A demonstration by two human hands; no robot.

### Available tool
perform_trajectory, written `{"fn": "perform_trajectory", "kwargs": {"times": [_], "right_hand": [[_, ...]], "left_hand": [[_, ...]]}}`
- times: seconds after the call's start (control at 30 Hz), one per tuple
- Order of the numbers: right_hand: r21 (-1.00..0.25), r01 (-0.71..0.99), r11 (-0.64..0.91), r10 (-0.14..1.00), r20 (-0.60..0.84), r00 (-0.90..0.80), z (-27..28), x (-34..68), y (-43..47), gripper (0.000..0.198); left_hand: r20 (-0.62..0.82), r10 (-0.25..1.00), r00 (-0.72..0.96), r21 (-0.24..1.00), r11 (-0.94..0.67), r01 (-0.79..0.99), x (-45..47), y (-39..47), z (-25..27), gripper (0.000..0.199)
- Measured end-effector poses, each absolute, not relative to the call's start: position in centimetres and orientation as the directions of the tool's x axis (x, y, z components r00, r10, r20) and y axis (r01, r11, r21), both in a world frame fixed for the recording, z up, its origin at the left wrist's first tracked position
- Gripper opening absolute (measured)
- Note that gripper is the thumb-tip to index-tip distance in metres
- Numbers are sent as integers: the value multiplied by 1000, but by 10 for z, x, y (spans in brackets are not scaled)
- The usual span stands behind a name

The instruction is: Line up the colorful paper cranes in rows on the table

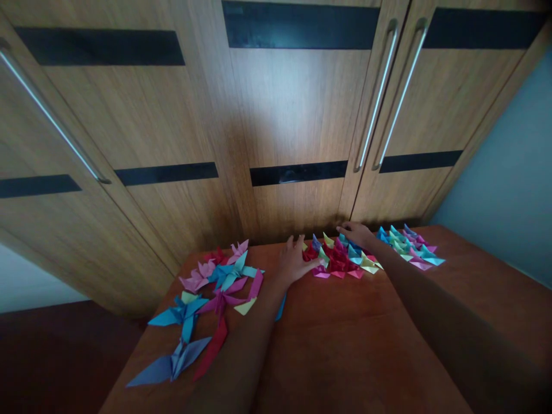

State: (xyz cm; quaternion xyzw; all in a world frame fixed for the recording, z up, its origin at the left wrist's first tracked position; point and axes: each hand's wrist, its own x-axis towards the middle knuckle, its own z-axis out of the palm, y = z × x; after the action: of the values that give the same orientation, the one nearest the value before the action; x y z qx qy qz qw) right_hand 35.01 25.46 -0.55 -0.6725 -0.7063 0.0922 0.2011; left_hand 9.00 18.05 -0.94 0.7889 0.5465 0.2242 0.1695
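Observation:
A cluster of small folded paper pieces (pixel 340 261) in red, pink, yellow, blue and purple lies near the back of the table. At its left edge is my left hand (pixel 294 263), fingers spread and thumb reaching toward the pieces. My right hand (pixel 356 234) reaches over the back right of the same cluster, its fingers stretched out and slightly bent. Nothing held shows in either hand. Under the right fingers, the contact with the paper is too small to make out.
Larger origami birds, among them a light blue one (pixel 181 313) and a purple one (pixel 172 365), lie at left beside a red paper strip (pixel 212 348). Another small group of folded pieces (pixel 407 246) is at right. A wooden wardrobe (pixel 293 109) stands behind the reddish-brown table (pixel 345 351).

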Motion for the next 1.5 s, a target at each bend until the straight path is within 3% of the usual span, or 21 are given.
{"fn": "perform_trajectory", "kwargs": {"times": [0.2,0.43,0.63,0.87,0.93,1.03,1.13,1.37,1.5], "right_hand": [[-360,931,62,996,82,-35,-15,349,247,46],[-379,908,177,982,122,-141,-17,329,205,39],[-574,777,259,964,208,-167,-18,299,167,26],[-765,595,247,969,180,-171,-9,267,139,27],[-860,472,195,977,130,-167,-1,255,131,29],[-989,147,-15,986,-38,-160,14,228,117,27],[-990,-59,-125,964,-107,-244,27,194,106,25],[-972,-158,-173,909,-96,-406,33,119,102,27],[-998,-70,2,902,32,-430,33,98,102,29]], "left_hand": [[228,874,429,489,-484,726,99,177,-11,66],[251,824,509,465,-563,683,104,138,-15,88],[271,841,468,503,-538,676,112,110,-24,93],[333,853,402,598,-521,609,101,83,-22,82],[373,848,377,592,-530,606,93,76,-17,78],[430,840,331,569,-536,624,72,67,-4,76],[478,830,287,516,-530,673,40,58,11,72],[557,816,152,337,-390,857,-52,35,33,51],[559,827,53,250,-230,941,-84,26,36,41]]}}
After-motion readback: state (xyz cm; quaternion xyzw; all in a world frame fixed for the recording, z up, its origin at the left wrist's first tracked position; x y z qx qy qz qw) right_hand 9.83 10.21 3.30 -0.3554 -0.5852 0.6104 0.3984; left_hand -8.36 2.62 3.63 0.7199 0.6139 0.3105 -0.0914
